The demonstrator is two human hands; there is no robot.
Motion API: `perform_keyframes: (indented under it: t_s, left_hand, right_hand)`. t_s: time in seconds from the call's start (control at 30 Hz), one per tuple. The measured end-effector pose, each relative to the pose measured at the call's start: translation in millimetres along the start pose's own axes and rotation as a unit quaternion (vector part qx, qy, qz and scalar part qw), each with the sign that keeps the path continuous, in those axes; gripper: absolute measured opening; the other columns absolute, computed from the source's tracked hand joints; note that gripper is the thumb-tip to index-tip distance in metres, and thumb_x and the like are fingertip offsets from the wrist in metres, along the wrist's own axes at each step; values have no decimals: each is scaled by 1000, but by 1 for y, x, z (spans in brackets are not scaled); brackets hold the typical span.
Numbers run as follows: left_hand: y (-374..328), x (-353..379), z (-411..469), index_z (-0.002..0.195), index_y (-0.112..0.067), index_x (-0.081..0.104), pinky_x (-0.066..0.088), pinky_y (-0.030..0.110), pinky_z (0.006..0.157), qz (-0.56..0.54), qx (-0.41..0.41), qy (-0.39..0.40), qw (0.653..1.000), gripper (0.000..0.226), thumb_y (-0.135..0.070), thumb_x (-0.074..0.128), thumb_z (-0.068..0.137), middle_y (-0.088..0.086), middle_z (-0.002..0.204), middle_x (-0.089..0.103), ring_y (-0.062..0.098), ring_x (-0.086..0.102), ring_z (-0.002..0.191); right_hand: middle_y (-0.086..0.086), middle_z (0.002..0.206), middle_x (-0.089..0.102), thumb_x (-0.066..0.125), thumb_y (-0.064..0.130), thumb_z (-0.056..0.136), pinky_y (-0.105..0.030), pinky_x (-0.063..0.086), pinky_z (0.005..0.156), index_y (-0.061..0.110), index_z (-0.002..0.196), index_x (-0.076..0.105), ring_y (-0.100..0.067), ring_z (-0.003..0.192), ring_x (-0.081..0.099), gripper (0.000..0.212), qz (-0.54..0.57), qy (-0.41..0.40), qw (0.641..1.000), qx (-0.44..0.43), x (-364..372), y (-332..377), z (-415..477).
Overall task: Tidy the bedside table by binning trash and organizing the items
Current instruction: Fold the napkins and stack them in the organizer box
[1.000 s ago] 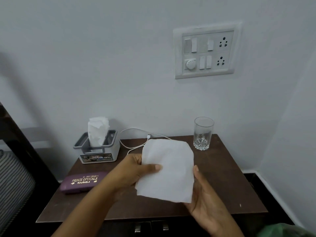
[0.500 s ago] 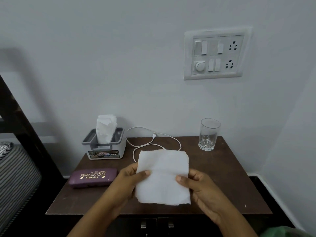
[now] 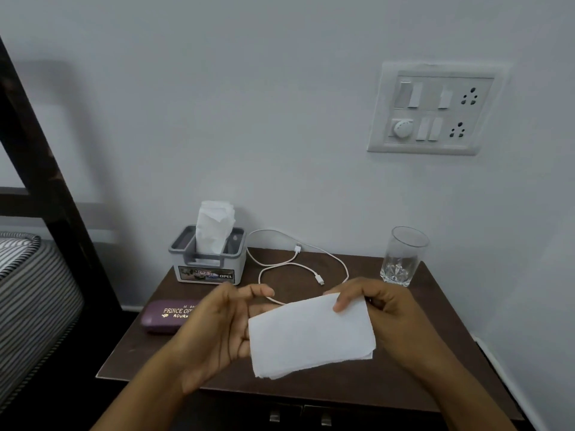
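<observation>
Pinching the folded tissue (image 3: 311, 334) at its upper edge, the right hand (image 3: 385, 318) keeps a clamped grip above the bench (image 3: 404, 377); the left hand (image 3: 217, 331) cups its side, fingers apart.

Folded white tissue (image 3: 311, 335) pinched by right hand (image 3: 382, 318), left hand (image 3: 217, 331) open at its nine o'clock. At twelve o'clock, white charging cable (image 3: 298, 265) on bedside table (image 3: 420, 368).

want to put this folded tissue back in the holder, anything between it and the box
Nothing solid blocks it. The folded tissue is held above the table by the right hand, with the left hand at its left edge. The tissue holder sits back left; only the left hand lies roughly on that line.
</observation>
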State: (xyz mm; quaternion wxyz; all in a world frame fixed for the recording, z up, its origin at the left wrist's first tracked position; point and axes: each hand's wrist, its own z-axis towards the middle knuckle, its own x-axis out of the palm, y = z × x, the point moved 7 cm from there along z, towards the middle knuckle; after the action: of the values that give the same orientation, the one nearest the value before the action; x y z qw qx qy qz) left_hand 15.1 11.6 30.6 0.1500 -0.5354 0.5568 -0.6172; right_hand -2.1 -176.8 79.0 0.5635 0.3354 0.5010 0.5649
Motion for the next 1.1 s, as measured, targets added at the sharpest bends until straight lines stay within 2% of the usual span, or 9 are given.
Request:
perform_keyframes:
  t_s: [0.1,0.17,0.3,0.37,0.43,0.6,0.87,1.0,1.1]
  left_hand:
    - [-10,-3,2,103,-18,68,42,33,67,221,-29,7,975,50,-58,57,76,13,96,69,22,61,81]
    - [-18,0,3,101,-16,71,44,26,64,309,-27,12,951,39,-46,68,77,7,91,71,16,63,76]
    - [-33,-16,5,87,-11,70,50,23,64,277,8,-42,960,20,-28,68,77,7,88,73,16,67,77]
    - [-39,-31,7,81,-14,68,49,24,67,218,56,-93,970,16,-30,67,77,3,86,73,15,66,78]
    - [-41,-49,9,79,-11,65,52,20,63,154,104,-149,971,15,-26,65,79,2,82,73,11,67,73]
    - [-54,-86,20,98,-1,68,57,31,76,103,182,-190,959,31,-24,66,76,14,97,73,23,69,87]
    - [-142,-133,46,85,-7,68,53,13,62,237,299,-233,895,9,-1,61,84,-9,68,74,1,67,66]
    - [-150,-156,63,81,-8,69,48,9,58,313,288,-256,868,3,-7,67,81,-13,64,71,-3,63,61]
    - [-144,-174,68,79,-14,72,50,13,63,339,279,-271,856,2,-14,70,80,-11,69,72,0,64,66]
  right_hand:
    - [-5,94,73,55,-13,84,-26,53,66,12,67,70,-19,86,70,34,-36,49,998,8,16,1,14]
    - [-2,96,72,57,-9,85,-24,51,66,12,70,71,-16,86,69,29,-64,76,995,14,28,4,26]
    - [-2,100,71,58,17,90,-22,53,64,15,101,70,-16,87,67,16,99,35,993,51,42,-2,49]
    - [-7,110,68,62,48,81,-31,56,70,18,116,63,-23,97,65,47,280,20,951,126,60,-24,57]
    - [-12,117,67,77,52,62,-39,57,76,16,125,57,-28,105,65,76,328,54,928,166,93,-42,61]
    - [-4,104,72,75,-1,72,-38,58,81,18,111,60,-19,95,69,46,66,-29,994,82,126,-51,90]
    - [0,92,66,73,10,74,-6,43,60,14,111,61,-11,80,59,39,-166,-32,986,-4,153,-46,193]
    - [-8,101,69,70,29,76,-34,42,84,14,109,60,-26,96,61,38,-337,-29,941,-7,169,-67,215]
    - [-6,99,68,65,36,80,-37,28,86,16,108,60,-26,102,55,34,-439,-41,897,-42,176,-69,212]
